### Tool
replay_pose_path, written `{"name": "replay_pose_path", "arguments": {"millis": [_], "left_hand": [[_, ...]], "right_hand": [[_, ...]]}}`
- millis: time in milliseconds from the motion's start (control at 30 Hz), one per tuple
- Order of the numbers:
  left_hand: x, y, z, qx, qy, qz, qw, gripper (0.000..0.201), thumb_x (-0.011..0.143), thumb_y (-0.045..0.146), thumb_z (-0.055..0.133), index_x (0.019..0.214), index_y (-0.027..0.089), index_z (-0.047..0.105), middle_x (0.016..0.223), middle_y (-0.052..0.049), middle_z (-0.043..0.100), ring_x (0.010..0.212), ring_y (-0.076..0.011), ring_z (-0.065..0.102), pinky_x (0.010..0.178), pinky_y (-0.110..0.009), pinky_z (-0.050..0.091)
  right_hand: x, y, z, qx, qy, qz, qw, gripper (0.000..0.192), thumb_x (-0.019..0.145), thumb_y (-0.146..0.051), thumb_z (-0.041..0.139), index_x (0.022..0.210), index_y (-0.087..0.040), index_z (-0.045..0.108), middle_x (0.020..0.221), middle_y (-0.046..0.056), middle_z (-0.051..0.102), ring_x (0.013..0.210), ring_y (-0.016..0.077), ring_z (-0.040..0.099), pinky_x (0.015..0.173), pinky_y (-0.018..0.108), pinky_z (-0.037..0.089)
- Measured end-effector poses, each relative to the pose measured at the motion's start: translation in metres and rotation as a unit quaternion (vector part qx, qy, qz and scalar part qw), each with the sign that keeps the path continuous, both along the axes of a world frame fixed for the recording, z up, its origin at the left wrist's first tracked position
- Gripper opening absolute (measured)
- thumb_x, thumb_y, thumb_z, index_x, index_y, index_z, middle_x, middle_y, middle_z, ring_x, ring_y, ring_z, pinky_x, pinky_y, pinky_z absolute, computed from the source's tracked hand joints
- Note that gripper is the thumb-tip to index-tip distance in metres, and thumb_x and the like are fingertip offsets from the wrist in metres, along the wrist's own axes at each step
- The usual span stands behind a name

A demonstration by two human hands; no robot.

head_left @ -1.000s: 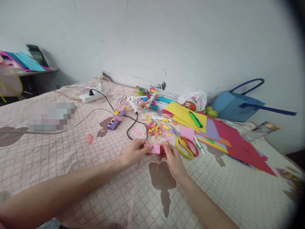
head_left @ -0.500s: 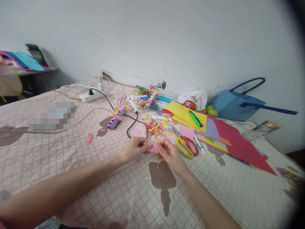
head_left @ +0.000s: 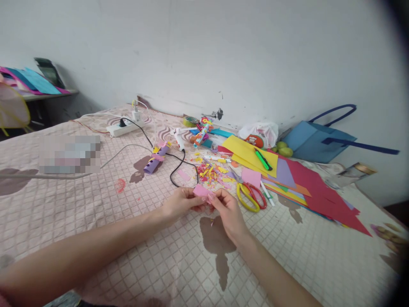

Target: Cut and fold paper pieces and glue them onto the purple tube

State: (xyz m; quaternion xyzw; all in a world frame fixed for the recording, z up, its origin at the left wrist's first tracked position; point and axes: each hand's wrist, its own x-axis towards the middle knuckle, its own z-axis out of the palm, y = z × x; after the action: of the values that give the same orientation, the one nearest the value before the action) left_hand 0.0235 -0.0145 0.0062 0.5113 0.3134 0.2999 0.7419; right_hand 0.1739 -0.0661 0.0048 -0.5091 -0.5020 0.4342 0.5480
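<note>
Just in front of the scissors (head_left: 251, 196), the left hand (head_left: 179, 204) and the right hand (head_left: 227, 212) pinch a small pink paper piece (head_left: 202, 190) in their fingertips, and I judge that a strong pull can tear it.

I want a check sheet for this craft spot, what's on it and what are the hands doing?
Surface: pinkish quilted checked cover with brown printed shapes.
Job's things: small pink paper strip, pinched between both hands.
Clutter: yellow-and-red handled scissors, pile of coloured paper scraps, stacked coloured paper sheets, green marker pen, purple paper roll.
Grips: left hand and right hand both shut on the strip.
Cables: black cord; white power strip.
Surroundings: blue bag, grey wall.
</note>
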Motion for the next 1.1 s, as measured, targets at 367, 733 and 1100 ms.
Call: {"name": "replay_pose_path", "arguments": {"millis": [367, 733, 1100], "left_hand": [[0.000, 0.006, 0.004, -0.067, -0.062, 0.053, 0.994, 0.031, 0.078, 0.041, 0.058, 0.079, 0.010, 0.063, 0.075, -0.008, 0.065, 0.070, -0.0158, 0.061, 0.066, -0.028, 0.048], [-0.006, 0.009, 0.012, 0.087, 0.058, 0.039, 0.994, 0.033, 0.074, 0.043, 0.063, 0.065, 0.012, 0.057, 0.063, -0.003, 0.062, 0.052, -0.0088, 0.054, 0.055, -0.022, 0.043], [-0.009, 0.026, 0.007, 0.026, 0.023, 0.123, 0.992, 0.031, 0.073, 0.042, 0.064, 0.069, 0.012, 0.057, 0.067, -0.004, 0.063, 0.057, -0.0091, 0.055, 0.055, -0.021, 0.043]], "right_hand": [[-0.001, 0.000, -0.002, -0.005, 0.029, -0.044, 0.999, 0.022, 0.079, -0.032, 0.059, 0.064, -0.018, 0.051, 0.057, -0.005, 0.049, 0.054, 0.0096, 0.045, 0.054, 0.023, 0.036], [-0.003, 0.000, 0.002, -0.029, 0.072, 0.010, 0.997, 0.025, 0.082, -0.042, 0.054, 0.072, -0.019, 0.056, 0.066, -0.001, 0.053, 0.058, 0.0112, 0.049, 0.053, 0.023, 0.041], [0.049, -0.005, 0.025, -0.008, -0.329, 0.290, 0.899, 0.019, 0.066, -0.023, 0.070, 0.084, -0.024, 0.065, 0.088, 0.001, 0.055, 0.059, 0.0101, 0.050, 0.053, 0.022, 0.040]]}}
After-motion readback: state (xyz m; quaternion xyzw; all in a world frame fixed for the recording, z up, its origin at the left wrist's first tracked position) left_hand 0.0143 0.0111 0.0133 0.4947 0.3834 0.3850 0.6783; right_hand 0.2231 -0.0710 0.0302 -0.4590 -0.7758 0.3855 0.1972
